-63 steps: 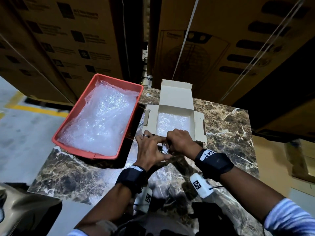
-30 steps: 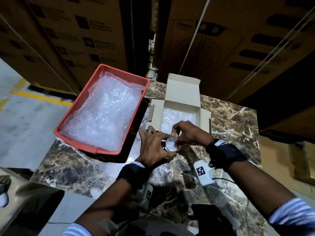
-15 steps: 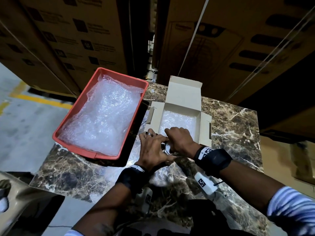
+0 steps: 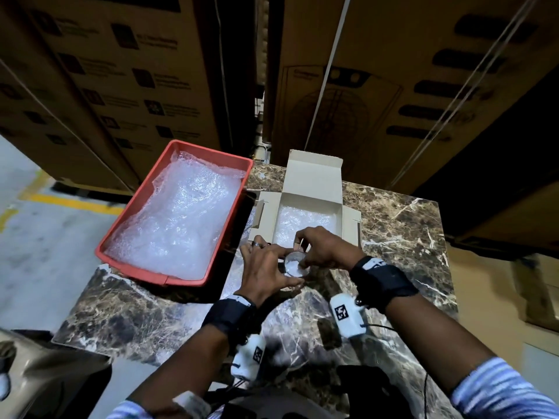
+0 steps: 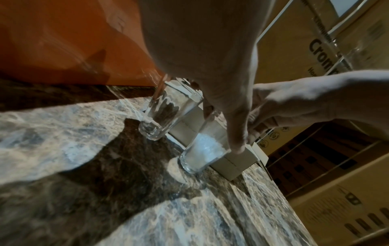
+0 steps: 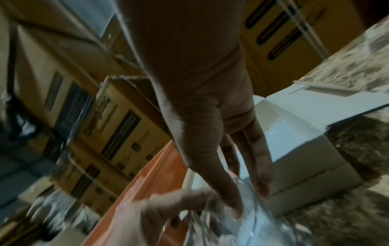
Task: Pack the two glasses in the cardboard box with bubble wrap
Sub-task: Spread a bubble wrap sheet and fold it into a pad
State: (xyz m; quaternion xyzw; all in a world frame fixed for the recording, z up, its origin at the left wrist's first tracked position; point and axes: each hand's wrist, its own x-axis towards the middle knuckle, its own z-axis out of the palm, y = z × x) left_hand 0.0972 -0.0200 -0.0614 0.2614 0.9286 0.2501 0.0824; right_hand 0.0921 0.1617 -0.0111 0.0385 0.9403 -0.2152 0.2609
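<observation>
The step in hand appears to be stuffing bubble wrap into the glass point(image 5: 203, 146) that stands upright on the tabletop point(image 4: 393, 237), just in front of the cardboard box point(image 4: 311, 189). To do it well, I think the glass must be kept steady near its rim while the wrap is pushed down gently, so the glass does not tip against the second glass point(image 5: 166, 113), which stands empty just beside it, also in front of the box.

The left hand point(image 4: 263, 267) curls around the upper part of the filled glass and grips it. The right hand point(image 4: 323, 249) has its fingers point(image 6: 233, 196) bent down at the rim, touching the wrap; whether they pinch it, I cannot tell. The box is open and lined with bubble wrap. The red tray point(image 4: 133, 219) left of the box holds more wrap.
</observation>
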